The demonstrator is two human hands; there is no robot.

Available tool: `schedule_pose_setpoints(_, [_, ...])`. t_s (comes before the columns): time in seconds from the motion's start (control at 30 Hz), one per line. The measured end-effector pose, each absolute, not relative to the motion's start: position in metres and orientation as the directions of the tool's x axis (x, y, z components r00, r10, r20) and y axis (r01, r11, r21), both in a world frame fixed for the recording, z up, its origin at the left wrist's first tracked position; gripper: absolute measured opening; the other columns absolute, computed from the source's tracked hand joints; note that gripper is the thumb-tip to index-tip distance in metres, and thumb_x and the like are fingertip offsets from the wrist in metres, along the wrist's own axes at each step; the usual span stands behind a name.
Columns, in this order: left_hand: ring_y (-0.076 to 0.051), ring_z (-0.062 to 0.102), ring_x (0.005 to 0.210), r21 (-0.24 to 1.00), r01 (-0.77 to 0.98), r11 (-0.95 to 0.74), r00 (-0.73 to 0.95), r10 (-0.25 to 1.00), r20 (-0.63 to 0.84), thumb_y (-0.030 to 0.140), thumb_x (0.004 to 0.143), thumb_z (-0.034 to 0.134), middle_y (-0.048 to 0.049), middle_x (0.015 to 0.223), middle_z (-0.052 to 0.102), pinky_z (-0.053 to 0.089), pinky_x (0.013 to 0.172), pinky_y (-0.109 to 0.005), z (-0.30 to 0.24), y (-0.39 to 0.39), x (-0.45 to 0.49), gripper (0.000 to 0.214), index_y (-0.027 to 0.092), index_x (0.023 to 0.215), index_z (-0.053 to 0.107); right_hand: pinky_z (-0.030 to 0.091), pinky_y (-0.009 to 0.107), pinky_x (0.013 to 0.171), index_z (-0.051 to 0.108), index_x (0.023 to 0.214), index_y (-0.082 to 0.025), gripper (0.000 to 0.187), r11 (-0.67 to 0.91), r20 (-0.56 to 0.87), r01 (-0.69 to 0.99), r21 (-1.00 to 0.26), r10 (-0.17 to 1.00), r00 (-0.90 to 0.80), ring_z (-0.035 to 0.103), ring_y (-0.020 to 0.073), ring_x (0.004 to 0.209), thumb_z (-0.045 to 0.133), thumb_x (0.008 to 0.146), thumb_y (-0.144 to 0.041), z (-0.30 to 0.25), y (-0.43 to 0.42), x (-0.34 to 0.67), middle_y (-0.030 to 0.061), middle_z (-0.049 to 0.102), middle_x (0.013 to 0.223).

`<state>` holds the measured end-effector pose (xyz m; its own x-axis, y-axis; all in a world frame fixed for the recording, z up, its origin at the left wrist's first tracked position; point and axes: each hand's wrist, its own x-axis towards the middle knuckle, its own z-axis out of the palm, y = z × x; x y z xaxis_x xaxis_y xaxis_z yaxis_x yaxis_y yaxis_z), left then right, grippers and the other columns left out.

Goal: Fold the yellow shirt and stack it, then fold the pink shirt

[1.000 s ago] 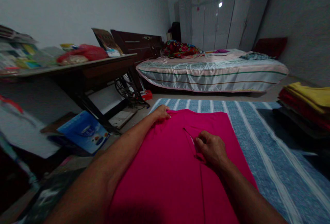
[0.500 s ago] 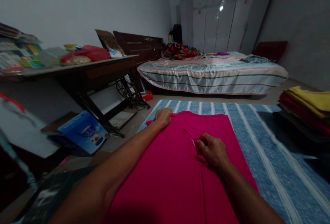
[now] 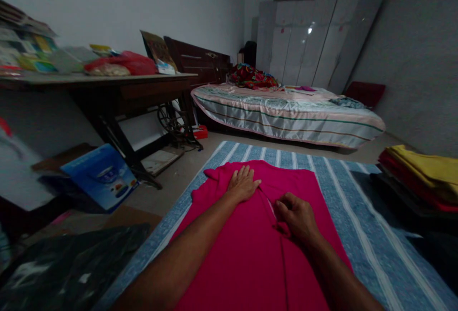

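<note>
A bright pink garment (image 3: 243, 249) lies spread on a blue cloth with white stripes (image 3: 352, 206). My left hand (image 3: 244, 183) rests flat on its upper part, fingers stretched out and pointing away from me. Just to the right, my right hand (image 3: 294, 213) has its fingers curled and pinched on the edge of the garment's slit. A narrow pale strip shows in that slit beside the fingertips. At the upper left, the garment's edge is bunched in small folds. My forearms cover parts of its two sides.
Folded clothes (image 3: 425, 172), yellow on top, are stacked at the right. A sewing-machine table (image 3: 143, 84) with bags on it stands at the left, a blue box (image 3: 102, 177) below it. Beyond the cloth is a bed (image 3: 286, 115), with a wardrobe (image 3: 296, 44) behind.
My left hand has let go of the garment's far left edge and moved right, now lying flat near the slit. My right hand keeps its pinch. The view has shifted slightly.
</note>
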<state>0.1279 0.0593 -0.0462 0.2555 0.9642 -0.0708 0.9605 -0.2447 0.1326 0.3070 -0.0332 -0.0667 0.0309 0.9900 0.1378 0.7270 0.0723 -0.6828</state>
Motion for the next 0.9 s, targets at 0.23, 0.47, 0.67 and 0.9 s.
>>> schedule_pose_setpoints(0.23, [-0.029,0.011,0.146,0.199,0.951,-0.235,0.242,0.97,-0.013,0.052,0.094,0.03,-0.0155,0.157,0.018,0.011,0.117,-0.046,-0.053,0.06,0.128,0.066,0.012,0.146,0.033,0.031,0.02,0.05,0.068,0.077,-0.019,0.019,0.068,-0.029,0.867,-0.494,0.995,-0.094,0.061,0.0128,0.059,0.05,0.082,-0.023,-0.044,-0.016,0.307,0.0012,0.069,0.066])
schedule_pose_setpoints(0.47, [-0.03,0.009,0.146,0.224,0.95,-0.22,0.231,0.972,-0.028,0.051,0.092,0.035,-0.0156,0.157,0.019,0.013,0.117,-0.047,-0.05,0.059,0.127,0.064,0.013,0.145,0.035,0.039,0.022,0.062,0.072,0.091,-0.02,0.023,0.055,0.097,0.961,-0.271,0.995,-0.03,0.064,0.0171,0.08,0.051,0.083,-0.022,0.0,0.072,0.305,0.0074,0.072,0.088])
schedule_pose_setpoints(0.67, [-0.03,0.011,0.146,0.24,0.942,-0.236,0.243,0.97,0.0,0.052,0.092,0.034,-0.0168,0.156,0.02,0.014,0.117,-0.047,-0.053,0.06,0.126,0.065,0.012,0.144,0.037,0.043,0.023,0.068,0.074,0.093,-0.02,0.025,0.002,0.096,0.947,-0.322,0.995,0.031,0.065,0.02,0.085,0.059,0.075,-0.014,-0.014,0.146,0.296,0.0099,0.072,0.093])
schedule_pose_setpoints(0.9, [-0.031,0.016,0.145,0.259,0.937,-0.237,0.24,0.971,0.022,0.052,0.09,0.038,-0.0154,0.156,0.024,0.017,0.115,-0.049,-0.054,0.063,0.127,0.062,0.015,0.14,0.041,0.039,0.018,0.049,0.075,0.082,-0.013,0.017,-0.007,-0.053,0.854,-0.52,0.998,-0.024,0.054,0.0105,0.051,0.07,0.066,-0.014,-0.031,0.169,0.297,-0.0005,0.06,0.052])
